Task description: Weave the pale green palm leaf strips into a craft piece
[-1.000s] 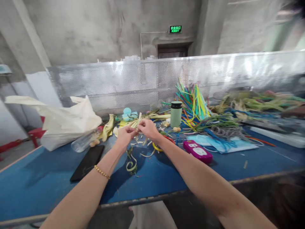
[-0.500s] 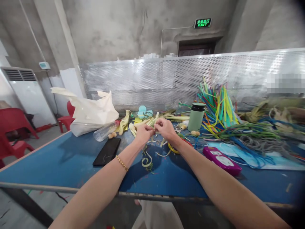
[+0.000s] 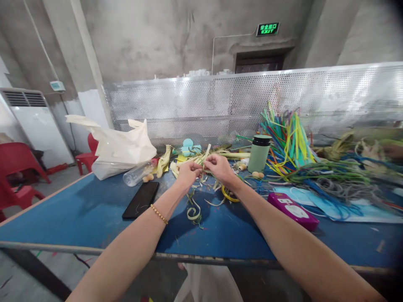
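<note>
My left hand (image 3: 189, 173) and my right hand (image 3: 221, 171) meet over the middle of the blue table, fingertips almost touching. Both are closed in a pinch on a thin, pale green plant strip (image 3: 208, 150), whose end sticks up between them. The pinched part is mostly hidden by the fingers. Behind the left hand lie more pale husk-like pieces (image 3: 163, 161). Below the hands are a curled strip (image 3: 194, 214) and small green scraps. A yellow ring (image 3: 229, 195) rests under my right wrist.
On the left are a black phone (image 3: 140, 200), a clear bottle (image 3: 135, 176) and a cream plastic bag (image 3: 126, 144). To the right stand a green canister (image 3: 259, 154), a purple box (image 3: 292, 212), coloured strips (image 3: 296, 138) and tangled cords (image 3: 333, 184). A perforated metal panel (image 3: 189, 111) runs behind.
Both hands stay at nearly the same spot, still pinching the strip. The fingers of my right hand have shifted slightly, and the upright strip end leans a little differently.
</note>
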The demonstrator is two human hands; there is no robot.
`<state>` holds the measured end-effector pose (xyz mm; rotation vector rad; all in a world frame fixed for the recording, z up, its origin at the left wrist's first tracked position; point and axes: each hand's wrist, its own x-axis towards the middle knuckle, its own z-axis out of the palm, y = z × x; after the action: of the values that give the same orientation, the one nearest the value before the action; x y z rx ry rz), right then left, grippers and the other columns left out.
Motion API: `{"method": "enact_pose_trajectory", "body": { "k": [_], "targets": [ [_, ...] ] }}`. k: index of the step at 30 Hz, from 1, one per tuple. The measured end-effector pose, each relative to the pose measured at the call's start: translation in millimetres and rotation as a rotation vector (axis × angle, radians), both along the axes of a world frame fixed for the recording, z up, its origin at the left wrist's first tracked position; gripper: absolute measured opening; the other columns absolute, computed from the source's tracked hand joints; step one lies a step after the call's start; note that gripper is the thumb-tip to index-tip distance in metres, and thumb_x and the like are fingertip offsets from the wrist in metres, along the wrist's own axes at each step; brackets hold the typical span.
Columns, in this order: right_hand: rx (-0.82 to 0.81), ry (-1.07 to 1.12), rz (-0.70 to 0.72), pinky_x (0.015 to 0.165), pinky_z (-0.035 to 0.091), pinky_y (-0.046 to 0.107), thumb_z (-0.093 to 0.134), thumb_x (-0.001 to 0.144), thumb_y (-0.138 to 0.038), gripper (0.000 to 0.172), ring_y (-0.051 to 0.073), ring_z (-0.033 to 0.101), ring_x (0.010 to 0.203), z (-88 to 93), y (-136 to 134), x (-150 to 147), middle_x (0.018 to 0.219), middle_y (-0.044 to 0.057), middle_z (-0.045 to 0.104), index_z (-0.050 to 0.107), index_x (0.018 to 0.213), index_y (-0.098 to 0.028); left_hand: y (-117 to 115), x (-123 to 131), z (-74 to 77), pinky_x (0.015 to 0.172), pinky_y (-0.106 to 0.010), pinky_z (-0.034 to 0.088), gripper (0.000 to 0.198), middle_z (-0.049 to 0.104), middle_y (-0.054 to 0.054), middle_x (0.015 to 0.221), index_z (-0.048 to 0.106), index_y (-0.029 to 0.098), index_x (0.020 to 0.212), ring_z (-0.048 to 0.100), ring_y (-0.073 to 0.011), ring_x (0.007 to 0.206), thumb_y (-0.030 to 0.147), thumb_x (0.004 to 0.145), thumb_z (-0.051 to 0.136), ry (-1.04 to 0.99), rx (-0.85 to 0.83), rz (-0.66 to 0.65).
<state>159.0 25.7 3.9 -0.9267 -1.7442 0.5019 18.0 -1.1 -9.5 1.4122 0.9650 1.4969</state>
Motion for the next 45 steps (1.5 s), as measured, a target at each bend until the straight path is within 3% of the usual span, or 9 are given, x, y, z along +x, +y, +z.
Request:
{"method": "enact_pose_trajectory", "body": {
  "k": [3,8,16,21,26,33,45],
  "targets": [
    [-0.045,-0.031,0.078,0.058,0.047,0.024,0.060,0.076,-0.032,0.016,0.013,0.059,0.061,0.9,-2,0,0.066,0.002,0.065,0.061,0.071,-0.016,2,-3,-0.6,0.054,-0.023,0.040,0.008,0.060,0.000,0.052,0.062,0.012,0.066,0.053,-0.0106,0.050,0.006,0.064,0.067,0.035,0.021,0.073],
    [-0.026,-0.131,0.123,0.052,0.041,0.023,0.065,0.075,-0.037,0.022,0.012,0.055,0.052,-0.6,-1,2,0.056,0.000,0.062,0.064,0.071,-0.016,6,-5,-3.1,0.052,-0.023,0.038,0.010,0.059,0.000,0.052,0.062,0.012,0.066,0.052,-0.0100,0.049,0.006,0.064,0.070,0.090,0.043,0.080],
    [0.007,-0.031,0.087,0.059,0.044,0.025,0.064,0.073,-0.035,0.019,0.013,0.055,0.059,4.1,-4,3,0.065,0.001,0.063,0.063,0.071,-0.016,2,-6,0.6,0.053,-0.023,0.039,0.015,0.061,0.001,0.056,0.066,0.011,0.079,0.050,-0.0082,0.048,0.009,0.065,0.070,-0.018,-0.019,-0.053],
    [-0.013,0.047,0.149,0.065,0.048,0.027,0.065,0.073,-0.036,0.020,0.013,0.058,0.065,5.0,-7,1,0.070,0.001,0.064,0.062,0.072,-0.016,-7,-7,8.2,0.051,-0.022,0.035,0.014,0.066,-0.004,0.066,0.068,0.010,0.075,0.049,-0.0065,0.049,0.017,0.064,0.073,-0.120,-0.074,-0.162],
    [-0.094,0.089,0.220,0.062,0.049,0.028,0.065,0.073,-0.040,0.024,0.014,0.058,0.062,-2.0,-5,-2,0.068,0.001,0.062,0.060,0.072,-0.017,-8,-5,6.9,0.048,-0.022,0.029,0.011,0.062,-0.003,0.057,0.065,0.010,0.065,0.048,-0.0073,0.047,0.018,0.062,0.073,-0.036,-0.068,-0.112],
    [0.103,-0.043,0.026,0.059,0.042,0.026,0.062,0.074,-0.031,0.017,0.013,0.053,0.060,-6.4,1,-4,0.065,0.001,0.060,0.061,0.068,-0.016,-5,2,3.4,0.050,-0.023,0.033,0.005,0.061,-0.003,0.052,0.063,0.011,0.055,0.050,-0.0093,0.048,0.006,0.056,0.064,-0.059,-0.073,-0.010],
    [0.076,-0.026,-0.042,0.057,0.041,0.025,0.060,0.073,-0.029,0.014,0.013,0.052,0.059,-10.1,2,-7,0.063,0.001,0.059,0.059,0.066,-0.017,-3,3,1.0,0.050,-0.023,0.034,0.004,0.060,-0.003,0.049,0.066,0.010,0.057,0.048,-0.0089,0.045,0.006,0.058,0.066,-0.053,-0.083,0.000]
  ]
}}
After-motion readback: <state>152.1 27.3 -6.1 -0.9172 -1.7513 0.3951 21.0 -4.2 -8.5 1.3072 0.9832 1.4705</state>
